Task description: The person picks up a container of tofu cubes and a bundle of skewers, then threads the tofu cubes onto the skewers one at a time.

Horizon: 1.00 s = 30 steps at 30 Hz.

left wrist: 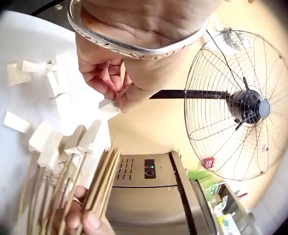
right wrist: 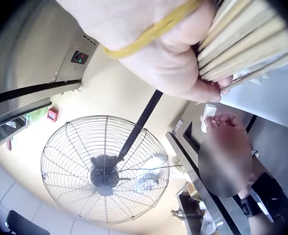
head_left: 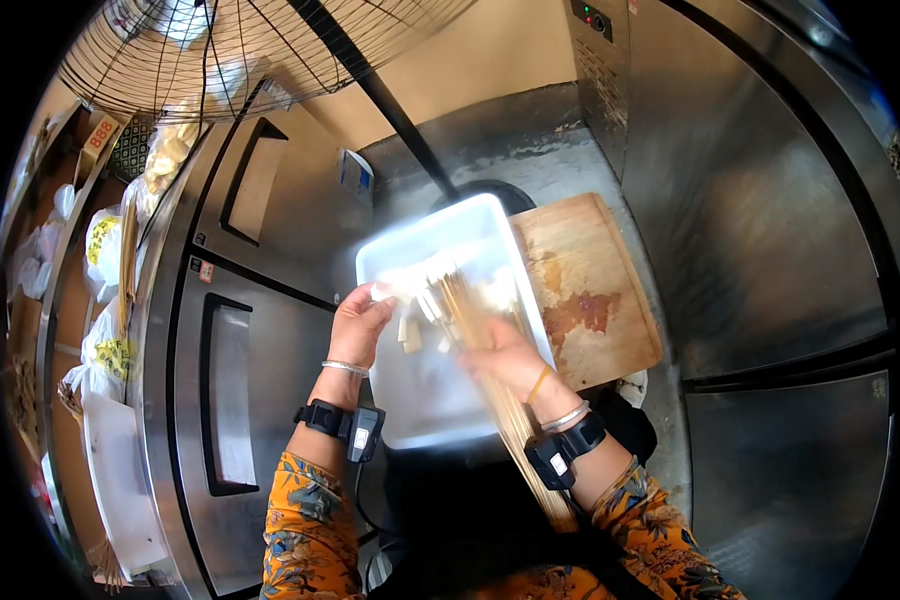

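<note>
Between thumb and fingertips, my left hand (head_left: 358,328) pinches a small white block (left wrist: 108,109) over the far left part of a white plastic tray (head_left: 410,415). My right hand (head_left: 510,358) grips a thick bundle of bamboo skewers (head_left: 518,428) that slants across the tray's right side. White blocks (left wrist: 50,149) sit on the tips of several skewers, seen close up in the left wrist view. Other loose white blocks (left wrist: 17,122) lie in the tray. In the right wrist view, the fingers curl round the skewers, and the pinched block shows beyond them.
A stained wooden cutting board (head_left: 610,260) lies right of the tray, partly under it. Beyond stands a wire-caged fan (left wrist: 246,105) on a black pole (head_left: 400,120). Steel cabinets (head_left: 270,200) rise at left, a large steel fridge (head_left: 750,220) at right. Shelves with plastic bags (head_left: 105,250) are far left.
</note>
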### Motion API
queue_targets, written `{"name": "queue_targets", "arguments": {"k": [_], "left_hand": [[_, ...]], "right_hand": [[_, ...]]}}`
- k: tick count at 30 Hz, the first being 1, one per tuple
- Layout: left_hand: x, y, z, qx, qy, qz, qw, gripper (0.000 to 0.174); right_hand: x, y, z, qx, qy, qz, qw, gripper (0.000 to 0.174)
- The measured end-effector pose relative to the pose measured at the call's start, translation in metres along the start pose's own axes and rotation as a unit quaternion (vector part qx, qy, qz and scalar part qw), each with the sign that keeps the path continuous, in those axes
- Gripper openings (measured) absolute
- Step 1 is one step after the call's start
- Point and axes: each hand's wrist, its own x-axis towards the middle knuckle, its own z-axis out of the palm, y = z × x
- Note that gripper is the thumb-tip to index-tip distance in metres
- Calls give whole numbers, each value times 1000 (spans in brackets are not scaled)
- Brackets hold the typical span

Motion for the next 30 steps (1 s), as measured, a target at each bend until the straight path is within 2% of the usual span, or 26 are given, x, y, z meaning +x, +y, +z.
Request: {"name": "queue_targets", "arguments": {"k": [2,5,8,11,17,20,30], "left_hand": [[7,-1,1,-60,-7,11,998,22],[10,6,11,-88,19,-5,996,21],[19,5,9,-88,18,-24,996,20],[20,5,14,-68,47,-42,996,19],[24,2,14,-58,30,-55,996,21],[22,3,14,-48,26,-58,997,22],[10,10,23,12,6,-37,999,27]], "right_hand": [[1,0,-1,-10,-2,2,1000,52],[6,9,-4,-33,-8,-6,999,52],[1,0,-2,0,-26,0,1000,53],[1,3,3,16,5,-63,998,33],[-4,-5,6,24,-6,-44,999,36],[-4,-9,4,14,-33,16,999,54],[-2,-5,3,1,-37,11,999,56]]}}
